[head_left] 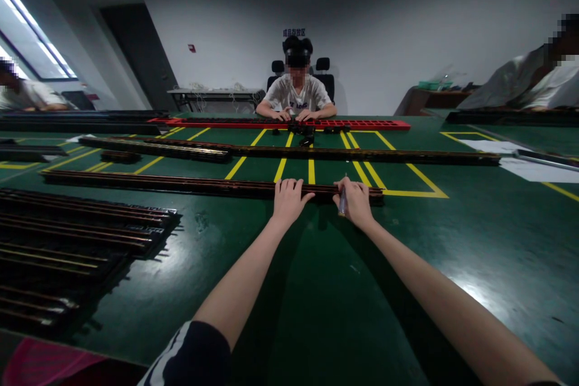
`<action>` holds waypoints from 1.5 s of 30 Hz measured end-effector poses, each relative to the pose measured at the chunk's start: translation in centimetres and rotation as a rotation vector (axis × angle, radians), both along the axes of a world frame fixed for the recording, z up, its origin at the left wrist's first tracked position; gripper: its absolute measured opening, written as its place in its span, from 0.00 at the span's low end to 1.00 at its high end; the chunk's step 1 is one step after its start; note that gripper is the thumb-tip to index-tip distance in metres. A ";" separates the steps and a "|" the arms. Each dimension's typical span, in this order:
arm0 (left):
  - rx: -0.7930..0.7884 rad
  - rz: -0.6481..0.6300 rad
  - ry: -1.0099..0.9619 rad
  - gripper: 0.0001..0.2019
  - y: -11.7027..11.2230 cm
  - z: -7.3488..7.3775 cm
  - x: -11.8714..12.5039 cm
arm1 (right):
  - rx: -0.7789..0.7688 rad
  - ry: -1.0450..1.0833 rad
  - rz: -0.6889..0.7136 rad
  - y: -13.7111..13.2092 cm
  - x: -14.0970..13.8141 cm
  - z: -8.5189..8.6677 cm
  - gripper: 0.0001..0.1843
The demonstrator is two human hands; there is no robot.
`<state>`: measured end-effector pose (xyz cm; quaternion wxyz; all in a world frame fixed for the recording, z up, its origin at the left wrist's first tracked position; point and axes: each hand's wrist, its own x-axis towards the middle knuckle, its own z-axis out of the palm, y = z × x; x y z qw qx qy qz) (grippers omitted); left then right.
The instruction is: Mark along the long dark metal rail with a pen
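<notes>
A long dark strip (181, 183) lies across the green table (325, 289) in front of me. My left hand (288, 199) rests on its near edge with the fingers laid flat over it and the thumb out to the right. My right hand (356, 200) sits on the same strip a little to the right, its fingers curled around a small pen-like tool (342, 201) that points down at the strip.
More long strips (316, 154) lie further back, and a stack of them (67, 235) sits at my left. A person across the table works over a red tray (362, 125). Other people sit at far left and far right. White sheets (529, 167) lie at right.
</notes>
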<state>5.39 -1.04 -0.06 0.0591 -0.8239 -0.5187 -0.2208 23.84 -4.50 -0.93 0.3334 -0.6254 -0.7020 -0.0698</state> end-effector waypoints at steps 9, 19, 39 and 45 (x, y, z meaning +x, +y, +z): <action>-0.009 0.001 -0.006 0.29 0.1 -0.1 -0.1 | 0.080 0.059 -0.055 0.2 0.8 -0.6 0.10; 0.022 -0.018 -0.006 0.28 0.3 -0.4 -0.1 | -0.005 0.072 -0.010 -0.1 0.4 -0.2 0.10; 0.000 -0.031 -0.006 0.26 0.1 -0.2 -0.1 | 0.037 -0.023 0.052 -0.6 0.4 0.1 0.08; 0.011 -0.035 0.002 0.27 0.1 -0.2 -0.2 | -0.001 0.029 -0.007 -0.3 0.4 0.0 0.09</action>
